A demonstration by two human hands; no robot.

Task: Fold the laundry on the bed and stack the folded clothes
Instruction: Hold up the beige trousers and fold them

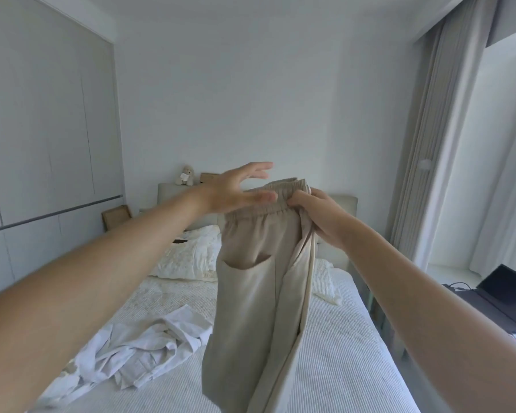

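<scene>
A pair of beige cotton trousers with an elastic waistband (259,281) hangs in the middle of the frame, its long axis vertical, waistband up and legs falling toward the lower edge above the white ribbed bedspread (340,353). The right hand (319,219) grips the waistband at its right end, fingers curled round the fabric. The left hand (236,189) hovers at the waistband's left end with fingers straight and spread; whether it touches the cloth I cannot tell. A crumpled white shirt (131,350) lies on the bed at lower left. A small white cloth (329,293) rests at the bed's right side.
</scene>
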